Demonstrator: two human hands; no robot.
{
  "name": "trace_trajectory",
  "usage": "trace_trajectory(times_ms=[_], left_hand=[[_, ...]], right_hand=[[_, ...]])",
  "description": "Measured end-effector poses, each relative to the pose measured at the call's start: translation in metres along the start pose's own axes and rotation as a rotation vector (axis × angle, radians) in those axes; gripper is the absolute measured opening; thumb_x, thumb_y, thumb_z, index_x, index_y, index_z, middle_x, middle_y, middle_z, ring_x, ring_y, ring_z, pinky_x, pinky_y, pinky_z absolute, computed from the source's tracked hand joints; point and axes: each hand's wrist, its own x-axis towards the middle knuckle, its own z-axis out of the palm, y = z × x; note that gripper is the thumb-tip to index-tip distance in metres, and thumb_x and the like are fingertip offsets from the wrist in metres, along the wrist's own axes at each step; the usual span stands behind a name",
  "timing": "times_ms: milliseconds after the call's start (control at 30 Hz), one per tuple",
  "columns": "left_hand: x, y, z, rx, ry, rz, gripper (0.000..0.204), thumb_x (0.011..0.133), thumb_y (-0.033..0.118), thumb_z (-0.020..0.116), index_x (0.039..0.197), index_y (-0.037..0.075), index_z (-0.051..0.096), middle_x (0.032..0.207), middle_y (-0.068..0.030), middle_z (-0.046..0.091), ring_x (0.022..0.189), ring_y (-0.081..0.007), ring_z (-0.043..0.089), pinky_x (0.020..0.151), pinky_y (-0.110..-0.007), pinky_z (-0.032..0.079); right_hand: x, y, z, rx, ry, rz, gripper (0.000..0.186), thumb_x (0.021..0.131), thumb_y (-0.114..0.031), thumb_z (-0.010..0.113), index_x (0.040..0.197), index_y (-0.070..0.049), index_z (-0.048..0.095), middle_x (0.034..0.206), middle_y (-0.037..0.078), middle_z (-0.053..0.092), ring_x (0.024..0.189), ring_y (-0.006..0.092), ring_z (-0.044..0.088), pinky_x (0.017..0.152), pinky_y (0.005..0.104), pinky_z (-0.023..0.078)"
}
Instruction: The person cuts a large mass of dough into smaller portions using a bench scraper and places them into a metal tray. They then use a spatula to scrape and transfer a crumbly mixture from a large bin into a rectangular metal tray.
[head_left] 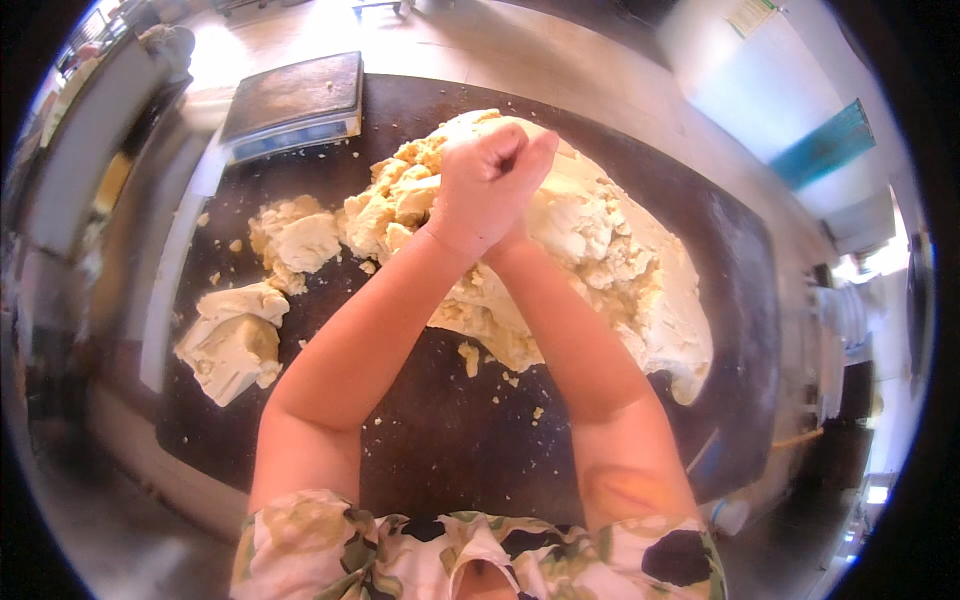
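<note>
A large mound of pale yellow dough (pixel 640 270), smooth on its right side and crumbly on its left, lies on a dark tabletop (pixel 430 420). Both my arms reach forward and meet over the dough's far part. My left hand (pixel 480 185) is closed in a fist on top, with a dark hollow showing between its curled fingers. My right hand (pixel 515 228) is tucked beneath and behind it, mostly covered, so its fingers do not show. The hands appear to rest on the dough, though the contact is hidden.
A flat-topped scale (pixel 295 105) stands at the table's far left corner. Two smaller dough pieces, a near lump (pixel 235 340) and a farther crumbly one (pixel 295 235), lie left of the mound. Crumbs dot the tabletop. A teal panel (pixel 825 145) is at the far right.
</note>
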Motion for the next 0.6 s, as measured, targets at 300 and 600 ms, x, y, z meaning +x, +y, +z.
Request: trace_trajectory(times_ms=[300, 600], left_hand=[[-0.062, -0.051, -0.022, 0.238, -0.252, 0.165, 0.034, 0.079, 0.007, 0.069, 0.056, 0.002, 0.045, 0.052, -0.0015, 0.047, 0.049, -0.0092, 0.041, 0.047, -0.025, 0.035], [-0.016, 0.084, 0.007, 0.118, -0.219, 0.082, 0.037, 0.082, 0.017, 0.068, 0.053, 0.006, 0.048, 0.047, 0.002, 0.042, 0.047, -0.0043, 0.036, 0.043, -0.023, 0.031]], right_hand=[[-0.033, 0.012, 0.046, -0.266, 0.065, -0.346, 0.027, 0.078, -0.034, 0.061, 0.083, -0.008, 0.063, 0.075, 0.015, 0.066, 0.074, 0.0301, 0.066, 0.066, 0.041, 0.051], [-0.045, -0.056, -0.115, 0.063, -0.05, -0.171, 0.029, 0.078, -0.034, 0.06, 0.085, -0.007, 0.064, 0.079, 0.015, 0.068, 0.076, 0.0321, 0.066, 0.067, 0.0412, 0.051]])
